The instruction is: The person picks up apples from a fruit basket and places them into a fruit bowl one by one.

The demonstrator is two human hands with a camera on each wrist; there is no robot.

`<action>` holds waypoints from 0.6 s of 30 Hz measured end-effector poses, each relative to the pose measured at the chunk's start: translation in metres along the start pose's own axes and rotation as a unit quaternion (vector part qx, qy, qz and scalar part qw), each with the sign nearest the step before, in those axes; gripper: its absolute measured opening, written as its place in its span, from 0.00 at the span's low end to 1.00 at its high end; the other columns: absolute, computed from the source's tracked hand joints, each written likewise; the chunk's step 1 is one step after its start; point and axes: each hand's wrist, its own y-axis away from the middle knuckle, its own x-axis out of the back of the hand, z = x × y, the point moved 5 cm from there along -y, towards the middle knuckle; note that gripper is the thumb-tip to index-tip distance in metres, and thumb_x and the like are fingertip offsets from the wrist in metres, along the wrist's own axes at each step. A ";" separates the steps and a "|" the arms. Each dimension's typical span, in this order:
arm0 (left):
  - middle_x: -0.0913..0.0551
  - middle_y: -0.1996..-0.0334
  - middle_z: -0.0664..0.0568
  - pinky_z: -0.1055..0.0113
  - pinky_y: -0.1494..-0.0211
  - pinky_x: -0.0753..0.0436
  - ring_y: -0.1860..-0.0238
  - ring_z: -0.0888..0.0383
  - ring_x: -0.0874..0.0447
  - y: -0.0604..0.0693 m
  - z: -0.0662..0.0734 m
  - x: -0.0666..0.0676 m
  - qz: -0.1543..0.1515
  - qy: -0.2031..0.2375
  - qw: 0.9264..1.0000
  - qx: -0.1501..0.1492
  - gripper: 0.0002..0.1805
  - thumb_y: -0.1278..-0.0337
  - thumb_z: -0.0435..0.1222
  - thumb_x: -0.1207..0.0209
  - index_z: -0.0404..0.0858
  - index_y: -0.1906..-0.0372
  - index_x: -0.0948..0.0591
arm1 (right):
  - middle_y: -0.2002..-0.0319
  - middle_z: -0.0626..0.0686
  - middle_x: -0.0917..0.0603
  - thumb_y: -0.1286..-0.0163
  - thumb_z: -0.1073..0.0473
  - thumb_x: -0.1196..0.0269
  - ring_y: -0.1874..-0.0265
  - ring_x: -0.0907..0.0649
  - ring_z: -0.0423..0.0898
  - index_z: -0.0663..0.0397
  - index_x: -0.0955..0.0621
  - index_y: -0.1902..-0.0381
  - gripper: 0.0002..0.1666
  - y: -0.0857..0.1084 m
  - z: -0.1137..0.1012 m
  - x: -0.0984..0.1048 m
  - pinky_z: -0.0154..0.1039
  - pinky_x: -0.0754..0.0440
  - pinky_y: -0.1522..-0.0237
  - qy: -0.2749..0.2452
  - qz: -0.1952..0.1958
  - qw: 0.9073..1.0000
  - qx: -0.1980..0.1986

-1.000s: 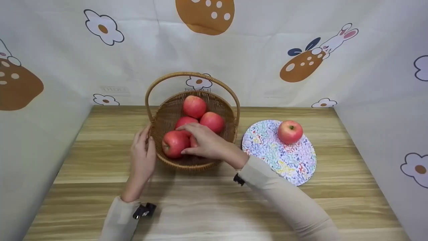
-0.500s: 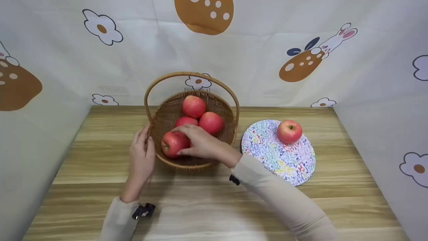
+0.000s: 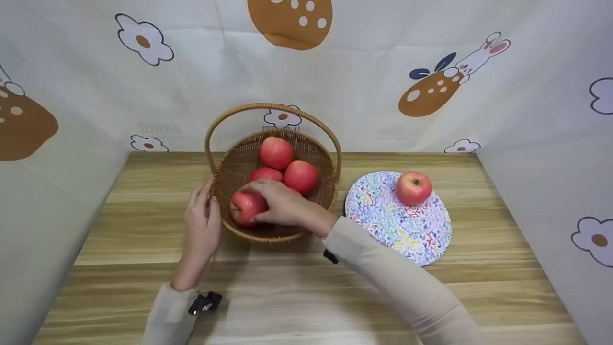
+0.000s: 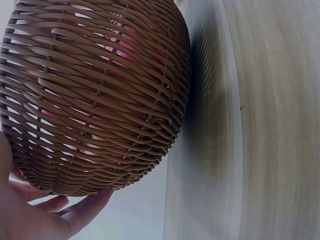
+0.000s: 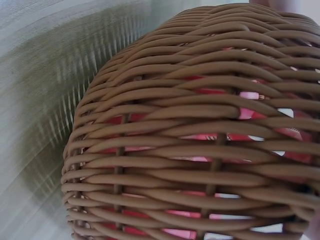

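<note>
A brown wicker basket (image 3: 275, 238) with a tall arched handle holds several red apples. My right hand (image 3: 282, 203) reaches in over the near right rim and grips the front-left apple (image 3: 248, 208), fingers over its far side and thumb on its near side. Behind it lie a right apple (image 3: 301, 177), a back apple (image 3: 277, 153) and a partly covered one (image 3: 266, 174). My left hand (image 3: 203, 230) rests against the basket's left outside; in the left wrist view its extended fingers (image 4: 87, 212) touch the weave. The right wrist view mostly shows the basket wall (image 5: 190, 145).
A round mat (image 3: 383, 215) with a colourful squiggle pattern lies right of the basket, bearing one apple (image 3: 414, 188) near its back right edge. The wooden table (image 3: 297, 297) is bounded by a printed cloth (image 3: 354, 81) at the back and sides.
My right hand has shifted slightly left and closed more snugly around the front-left apple. Another apple beneath that hand is now largely covered. The left hand stays at the basket's side.
</note>
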 end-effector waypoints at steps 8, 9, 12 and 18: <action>0.23 0.35 0.31 0.52 0.38 0.18 0.39 0.37 0.19 -0.001 0.000 0.000 -0.004 0.005 1.000 0.010 0.25 0.27 0.24 0.52 0.25 0.28 0.26 | 0.28 0.53 0.23 0.32 0.55 0.25 0.27 0.28 0.51 0.51 0.25 0.26 0.39 -0.005 -0.002 -0.003 0.47 0.28 0.26 0.004 -0.009 1.000 -0.012; 0.23 0.35 0.31 0.47 0.38 0.18 0.39 0.37 0.20 -0.001 0.000 0.000 -0.003 0.004 1.000 0.009 0.25 0.27 0.24 0.52 0.25 0.28 0.26 | 0.28 0.54 0.23 0.33 0.56 0.25 0.27 0.28 0.51 0.52 0.25 0.26 0.39 -0.007 -0.002 -0.003 0.47 0.29 0.26 0.002 -0.010 1.000 -0.005; 0.23 0.34 0.30 0.40 0.39 0.19 0.40 0.36 0.19 0.000 0.000 0.000 -0.003 0.002 1.000 0.006 0.25 0.27 0.24 0.52 0.25 0.28 0.26 | 0.29 0.55 0.22 0.34 0.59 0.25 0.26 0.29 0.53 0.57 0.24 0.27 0.39 -0.010 -0.004 -0.005 0.45 0.31 0.24 -0.008 -0.013 1.000 0.016; 0.22 0.35 0.30 0.44 0.42 0.18 0.43 0.36 0.19 0.000 0.001 0.001 0.000 -0.011 1.000 -0.001 0.25 0.27 0.24 0.52 0.26 0.29 0.25 | 0.29 0.54 0.21 0.36 0.59 0.24 0.25 0.30 0.54 0.54 0.22 0.28 0.39 -0.017 -0.004 -0.010 0.50 0.35 0.22 -0.002 -0.022 0.999 0.024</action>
